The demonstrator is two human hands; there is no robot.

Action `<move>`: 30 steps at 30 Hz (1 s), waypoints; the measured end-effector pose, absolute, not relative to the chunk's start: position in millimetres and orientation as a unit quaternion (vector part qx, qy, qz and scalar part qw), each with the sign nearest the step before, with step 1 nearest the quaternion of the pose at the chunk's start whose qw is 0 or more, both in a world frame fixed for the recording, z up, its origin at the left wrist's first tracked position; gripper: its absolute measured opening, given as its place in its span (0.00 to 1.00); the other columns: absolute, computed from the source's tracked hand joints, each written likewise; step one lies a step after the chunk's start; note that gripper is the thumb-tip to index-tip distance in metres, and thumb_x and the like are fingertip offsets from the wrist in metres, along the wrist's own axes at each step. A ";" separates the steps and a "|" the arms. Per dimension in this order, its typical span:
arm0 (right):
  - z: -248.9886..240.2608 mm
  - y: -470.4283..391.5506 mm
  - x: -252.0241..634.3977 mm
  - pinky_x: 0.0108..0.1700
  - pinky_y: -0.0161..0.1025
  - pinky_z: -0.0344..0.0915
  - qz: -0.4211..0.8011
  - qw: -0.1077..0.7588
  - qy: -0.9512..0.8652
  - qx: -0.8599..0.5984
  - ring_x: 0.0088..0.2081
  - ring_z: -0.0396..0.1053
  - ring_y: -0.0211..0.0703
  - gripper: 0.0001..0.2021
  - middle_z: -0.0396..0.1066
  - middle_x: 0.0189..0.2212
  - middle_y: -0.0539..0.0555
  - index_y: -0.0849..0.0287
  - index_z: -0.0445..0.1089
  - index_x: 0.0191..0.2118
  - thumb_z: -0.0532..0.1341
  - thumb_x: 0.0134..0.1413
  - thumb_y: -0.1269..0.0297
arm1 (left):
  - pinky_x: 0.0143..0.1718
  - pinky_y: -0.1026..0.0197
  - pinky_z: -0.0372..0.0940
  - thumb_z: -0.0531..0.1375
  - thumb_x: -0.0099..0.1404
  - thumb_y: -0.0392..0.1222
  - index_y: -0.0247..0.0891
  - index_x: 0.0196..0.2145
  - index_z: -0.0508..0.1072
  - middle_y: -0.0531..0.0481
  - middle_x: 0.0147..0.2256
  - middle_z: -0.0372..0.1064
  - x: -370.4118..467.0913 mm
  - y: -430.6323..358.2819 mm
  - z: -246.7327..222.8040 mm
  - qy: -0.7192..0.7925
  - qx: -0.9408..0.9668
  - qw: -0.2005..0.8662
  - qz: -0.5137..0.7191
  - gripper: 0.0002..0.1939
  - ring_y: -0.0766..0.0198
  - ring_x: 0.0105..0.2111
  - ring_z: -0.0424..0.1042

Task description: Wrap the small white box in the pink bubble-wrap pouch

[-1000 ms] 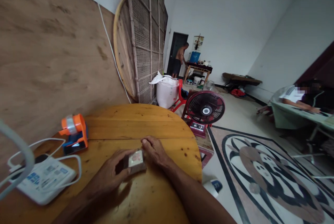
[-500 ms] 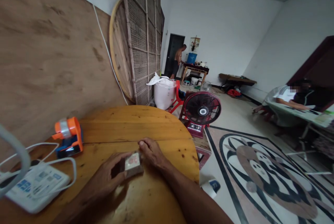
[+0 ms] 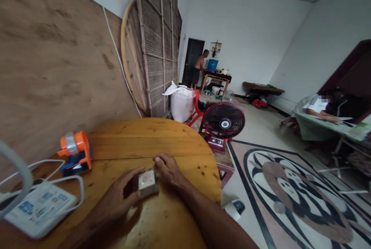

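Note:
Between the thumb and fingers of my left hand is a small box with grey sides and a pale top printed in red. The box is low over the round wooden table; I cannot tell whether it touches the wood. My right hand is just right of the box, thumb and fingers drawn together and pointing away from me. Its inner side is hidden, so whatever it may hold does not show.
At the left are an orange and blue tape dispenser and a white device with cables. Beyond the table stand a dark red fan and a white sack. One person stands far back; others sit at a table at right.
My hands and the box have kept their places. The view has shifted very slightly, and the person at the back stands a little differently.

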State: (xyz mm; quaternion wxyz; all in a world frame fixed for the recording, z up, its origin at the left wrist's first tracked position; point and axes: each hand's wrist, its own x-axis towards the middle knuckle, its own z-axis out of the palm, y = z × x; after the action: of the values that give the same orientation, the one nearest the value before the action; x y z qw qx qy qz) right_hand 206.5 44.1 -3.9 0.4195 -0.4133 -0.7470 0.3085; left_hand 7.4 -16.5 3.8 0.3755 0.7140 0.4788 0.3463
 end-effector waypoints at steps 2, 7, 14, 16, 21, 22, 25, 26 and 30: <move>-4.7 45.0 206.5 0.36 0.33 0.57 0.308 0.417 -0.748 -0.415 0.32 0.61 0.37 0.15 0.63 0.28 0.48 0.59 0.66 0.32 0.49 0.64 0.57 | 0.57 0.50 0.61 0.59 0.59 0.52 0.38 0.57 0.63 0.42 0.56 0.65 6.8 -16.6 1.4 0.479 0.710 0.385 0.343 0.30 0.49 0.56 0.65; -7.0 47.6 206.2 0.37 0.34 0.58 0.311 0.412 -0.748 -0.417 0.33 0.61 0.37 0.15 0.66 0.30 0.49 0.59 0.68 0.36 0.49 0.64 0.57 | 0.59 0.47 0.58 0.59 0.58 0.49 0.38 0.58 0.61 0.40 0.58 0.63 7.5 -17.3 0.0 0.485 0.705 0.386 0.344 0.31 0.47 0.57 0.63; -7.2 47.7 205.8 0.37 0.34 0.59 0.320 0.409 -0.741 -0.425 0.32 0.60 0.38 0.15 0.66 0.30 0.50 0.59 0.68 0.35 0.49 0.64 0.56 | 0.59 0.50 0.59 0.60 0.59 0.49 0.39 0.57 0.61 0.42 0.57 0.64 7.4 -16.7 2.7 0.485 0.711 0.381 0.339 0.30 0.48 0.57 0.64; -6.7 47.4 205.9 0.37 0.34 0.58 0.320 0.409 -0.742 -0.425 0.32 0.60 0.38 0.16 0.66 0.29 0.49 0.59 0.68 0.34 0.49 0.64 0.56 | 0.60 0.49 0.58 0.60 0.58 0.48 0.40 0.57 0.61 0.42 0.57 0.64 6.7 -16.5 2.0 0.485 0.713 0.372 0.345 0.30 0.49 0.57 0.63; -5.8 47.8 206.2 0.35 0.33 0.57 0.314 0.420 -0.750 -0.403 0.31 0.60 0.36 0.16 0.63 0.27 0.48 0.59 0.66 0.31 0.49 0.64 0.55 | 0.60 0.47 0.57 0.60 0.59 0.47 0.40 0.58 0.60 0.41 0.58 0.62 5.3 -16.0 -1.3 0.481 0.715 0.375 0.341 0.30 0.50 0.58 0.63; -5.6 47.8 206.1 0.35 0.33 0.57 0.313 0.421 -0.750 -0.402 0.31 0.60 0.36 0.16 0.63 0.27 0.48 0.59 0.66 0.31 0.49 0.64 0.55 | 0.61 0.46 0.56 0.59 0.60 0.47 0.40 0.58 0.60 0.41 0.58 0.62 5.3 -16.1 -1.3 0.481 0.714 0.376 0.344 0.30 0.50 0.58 0.63; -4.5 47.3 206.1 0.34 0.33 0.56 0.315 0.420 -0.748 -0.406 0.30 0.60 0.36 0.16 0.63 0.27 0.48 0.59 0.66 0.32 0.49 0.64 0.55 | 0.60 0.46 0.57 0.60 0.59 0.47 0.39 0.58 0.60 0.40 0.58 0.62 6.0 -17.0 0.8 0.481 0.709 0.383 0.346 0.31 0.48 0.57 0.63; -3.9 47.0 206.1 0.34 0.33 0.56 0.316 0.419 -0.747 -0.408 0.30 0.60 0.36 0.16 0.63 0.27 0.48 0.59 0.66 0.32 0.49 0.64 0.55 | 0.60 0.46 0.57 0.60 0.59 0.48 0.39 0.58 0.60 0.39 0.58 0.62 6.4 -17.4 1.9 0.482 0.706 0.387 0.344 0.31 0.48 0.57 0.63; -2.4 46.2 206.2 0.34 0.33 0.56 0.321 0.416 -0.745 -0.410 0.31 0.60 0.36 0.16 0.63 0.27 0.48 0.59 0.67 0.32 0.49 0.64 0.55 | 0.59 0.46 0.59 0.61 0.58 0.51 0.40 0.58 0.61 0.40 0.57 0.63 7.9 -18.3 5.8 0.483 0.700 0.388 0.354 0.32 0.47 0.57 0.64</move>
State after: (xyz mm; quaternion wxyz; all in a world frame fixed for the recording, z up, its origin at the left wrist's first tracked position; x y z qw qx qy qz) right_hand 206.2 46.2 -2.4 0.4163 -0.4105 -0.7451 0.3209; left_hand 7.9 -18.3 5.8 0.3880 0.7003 0.4832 0.3545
